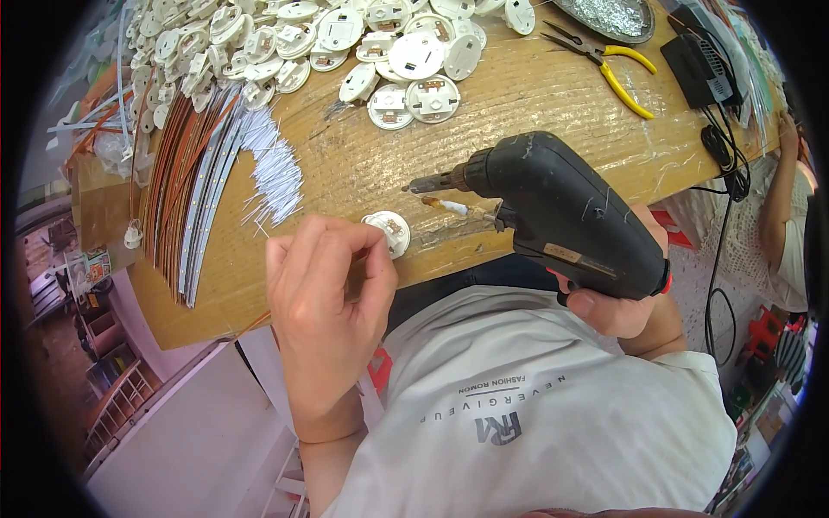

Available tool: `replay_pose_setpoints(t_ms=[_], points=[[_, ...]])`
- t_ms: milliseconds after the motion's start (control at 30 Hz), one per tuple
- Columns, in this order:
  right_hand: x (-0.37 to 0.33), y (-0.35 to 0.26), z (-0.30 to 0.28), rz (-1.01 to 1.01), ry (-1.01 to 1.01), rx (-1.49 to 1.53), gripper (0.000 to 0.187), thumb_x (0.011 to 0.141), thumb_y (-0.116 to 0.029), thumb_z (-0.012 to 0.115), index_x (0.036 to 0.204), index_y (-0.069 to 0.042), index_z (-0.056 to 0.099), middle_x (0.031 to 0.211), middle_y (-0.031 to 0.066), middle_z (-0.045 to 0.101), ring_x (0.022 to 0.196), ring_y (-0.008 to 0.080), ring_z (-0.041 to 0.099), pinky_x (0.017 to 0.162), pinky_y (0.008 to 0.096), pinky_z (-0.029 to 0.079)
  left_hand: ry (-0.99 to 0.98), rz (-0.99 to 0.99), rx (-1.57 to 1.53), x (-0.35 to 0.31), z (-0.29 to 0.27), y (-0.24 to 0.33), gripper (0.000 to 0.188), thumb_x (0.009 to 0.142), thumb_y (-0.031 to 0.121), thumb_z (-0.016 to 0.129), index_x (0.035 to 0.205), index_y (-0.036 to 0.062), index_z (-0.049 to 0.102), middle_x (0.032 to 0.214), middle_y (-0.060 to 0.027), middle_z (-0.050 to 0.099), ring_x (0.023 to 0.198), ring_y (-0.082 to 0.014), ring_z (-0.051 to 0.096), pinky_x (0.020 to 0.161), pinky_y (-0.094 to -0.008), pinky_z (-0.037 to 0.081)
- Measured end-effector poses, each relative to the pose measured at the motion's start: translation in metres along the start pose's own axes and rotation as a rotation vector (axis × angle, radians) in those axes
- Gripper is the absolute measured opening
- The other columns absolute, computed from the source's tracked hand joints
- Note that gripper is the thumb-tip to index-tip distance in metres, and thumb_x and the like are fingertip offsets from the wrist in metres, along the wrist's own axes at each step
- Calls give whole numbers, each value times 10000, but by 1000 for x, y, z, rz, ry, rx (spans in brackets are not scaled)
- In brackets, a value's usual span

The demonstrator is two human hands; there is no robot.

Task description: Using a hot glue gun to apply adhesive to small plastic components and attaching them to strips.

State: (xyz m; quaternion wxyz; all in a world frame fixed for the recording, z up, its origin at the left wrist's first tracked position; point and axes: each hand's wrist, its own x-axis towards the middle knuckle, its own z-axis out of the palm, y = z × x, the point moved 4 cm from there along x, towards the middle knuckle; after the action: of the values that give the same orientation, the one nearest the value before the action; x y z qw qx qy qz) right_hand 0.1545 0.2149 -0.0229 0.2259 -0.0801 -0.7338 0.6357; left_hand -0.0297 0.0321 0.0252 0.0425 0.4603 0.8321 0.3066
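Note:
My right hand [615, 309] grips a black glue gun [561, 207] by its handle, nozzle pointing left over the wooden bench [363, 155]. A white blob of glue lies under the nozzle. My left hand [324, 289] pinches something thin and hard to make out at its fingertips, right beside a small round white plastic base [390, 230] near the bench's front edge.
A heap of round white bases [345, 43] fills the far side. A bundle of thin white wires [275, 168] and long curved strips [194, 181] lie at the left. Yellow-handled pliers [609, 65], a metal dish, and a black box with cables lie at the right. Another person's arm [781, 198] is at the right edge.

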Motion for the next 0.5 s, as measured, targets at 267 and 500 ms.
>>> replay_pose_setpoints(t_ms=[267,500], points=[[-2,2,2,13,21,-19,531,611,-120,765,1102,78,722,750,99,691,544,274,642,547,311,494,-22,25,30,6,-4,1,107,822,-87,730,875,-6,686,835,-64,615,745,-195,520,640,-310,417],[-1,0,1,-8,19,-69,572,558,-102,755,1101,78,723,748,100,692,544,272,647,550,312,498,-123,66,53,16,-7,-2,127,772,-14,764,849,44,682,832,-52,611,726,-241,550,712,-356,387]])
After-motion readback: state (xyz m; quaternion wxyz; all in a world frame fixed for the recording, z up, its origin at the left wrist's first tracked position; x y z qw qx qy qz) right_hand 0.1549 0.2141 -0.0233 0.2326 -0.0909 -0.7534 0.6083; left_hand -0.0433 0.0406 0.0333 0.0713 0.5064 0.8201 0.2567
